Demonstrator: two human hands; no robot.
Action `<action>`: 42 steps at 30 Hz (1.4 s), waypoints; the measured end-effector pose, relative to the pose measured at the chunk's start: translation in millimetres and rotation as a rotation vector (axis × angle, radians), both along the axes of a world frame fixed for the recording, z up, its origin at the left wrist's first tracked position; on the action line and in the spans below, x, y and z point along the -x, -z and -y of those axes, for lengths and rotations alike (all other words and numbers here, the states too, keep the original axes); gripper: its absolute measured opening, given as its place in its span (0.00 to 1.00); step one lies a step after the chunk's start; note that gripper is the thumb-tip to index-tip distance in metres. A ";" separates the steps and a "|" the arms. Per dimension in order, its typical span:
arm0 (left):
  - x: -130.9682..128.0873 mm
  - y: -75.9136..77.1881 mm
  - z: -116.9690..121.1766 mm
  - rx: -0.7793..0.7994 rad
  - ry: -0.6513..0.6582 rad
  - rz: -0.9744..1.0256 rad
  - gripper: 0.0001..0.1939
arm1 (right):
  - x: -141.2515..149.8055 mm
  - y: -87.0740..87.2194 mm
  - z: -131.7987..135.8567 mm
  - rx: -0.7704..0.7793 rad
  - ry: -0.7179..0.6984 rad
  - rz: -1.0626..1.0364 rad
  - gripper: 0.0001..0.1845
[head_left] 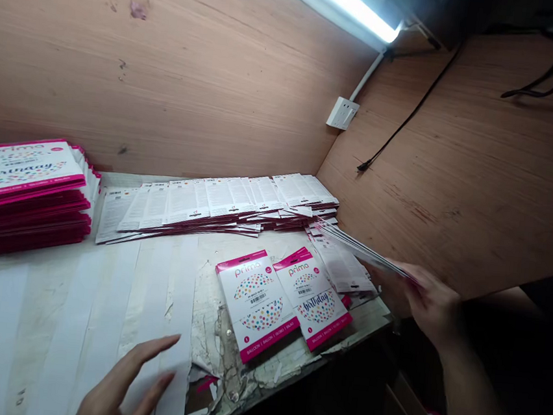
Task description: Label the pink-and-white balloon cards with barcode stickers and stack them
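Tube light (351, 9) overhead glaring, burnt white; tabletop (34, 314) moderately lit; lower right corner nearly black; right hand (436, 306) blurred.

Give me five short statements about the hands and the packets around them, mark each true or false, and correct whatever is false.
1. The right hand holds a sheaf of thin packets. True.
2. The left hand is closed in a fist. False: its thumb and a finger stand apart, with nothing seen between them.
3. The two front packets lie face down. False: their printed "prima" fronts face up.
4. The light tube is lit. True.
5. The tall pile stands at the picture's right edge. False: it stands at the left edge.
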State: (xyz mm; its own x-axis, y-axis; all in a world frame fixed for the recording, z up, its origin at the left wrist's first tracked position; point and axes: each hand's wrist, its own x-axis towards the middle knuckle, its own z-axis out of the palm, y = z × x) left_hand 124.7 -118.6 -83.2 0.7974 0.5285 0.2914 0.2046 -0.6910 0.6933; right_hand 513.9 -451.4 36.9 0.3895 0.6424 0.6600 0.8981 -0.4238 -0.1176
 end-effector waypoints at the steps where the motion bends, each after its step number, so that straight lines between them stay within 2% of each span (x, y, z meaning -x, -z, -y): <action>1: -8.7 -9.4 6.7 0.036 0.009 0.009 0.25 | 21.2 -5.7 -0.2 -0.054 -0.059 -0.081 0.16; 3: -25.5 -30.6 22.4 0.118 0.039 0.083 0.37 | 60.7 -9.2 -7.9 -0.083 -0.198 -0.246 0.15; 6: -42.7 -56.5 42.6 0.221 0.155 0.228 0.51 | 107.0 1.2 -31.9 -0.038 -0.341 -0.387 0.16; 8: -46.2 -64.5 48.1 0.287 0.173 0.334 0.47 | 128.0 13.5 -49.5 -0.039 -0.385 -0.432 0.19; 10: -44.2 -65.6 46.8 0.337 0.160 0.431 0.32 | 141.1 27.2 -63.9 -0.053 -0.434 -0.487 0.19; 12: -39.3 -62.5 41.8 0.388 0.147 0.491 0.19 | 147.0 41.4 -73.3 -0.046 -0.468 -0.541 0.20; 14: -34.5 -57.4 37.0 0.432 0.124 0.518 0.13 | 147.5 55.3 -78.3 -0.038 -0.489 -0.596 0.21; 17: -31.0 -49.3 34.9 0.469 0.085 0.548 0.15 | 143.7 72.1 -83.0 -0.058 -0.514 -0.667 0.21; 20: -28.9 -45.1 36.5 0.490 0.089 0.543 0.18 | 142.9 80.3 -91.8 -0.140 -0.575 -0.730 0.20; 23: -20.6 -47.4 33.7 0.482 0.139 0.553 0.12 | 151.9 85.0 -107.1 -0.265 -0.700 -0.803 0.16; 25: -10.9 -49.2 27.4 0.465 0.144 0.543 0.09 | 163.1 92.2 -118.8 -0.301 -0.716 -0.861 0.14; 28: 4.8 -41.9 14.2 0.440 0.076 0.435 0.10 | 180.8 112.7 -133.3 -0.188 -0.624 -0.877 0.13; 30: 12.8 -29.0 6.6 0.493 0.049 0.347 0.10 | 189.4 128.3 -139.4 -0.108 -0.607 -0.859 0.15; 32: 17.4 -13.9 1.6 0.575 0.062 0.297 0.07 | 194.0 139.5 -142.5 -0.102 -0.629 -0.885 0.15; 36: 17.6 3.5 -1.0 0.639 0.059 0.290 0.06 | 194.3 141.1 -145.2 -0.082 -0.673 -0.911 0.15; 42: 14.9 2.4 2.9 0.725 -0.004 0.279 0.08 | 197.7 133.4 -147.1 -0.148 -0.628 -0.927 0.10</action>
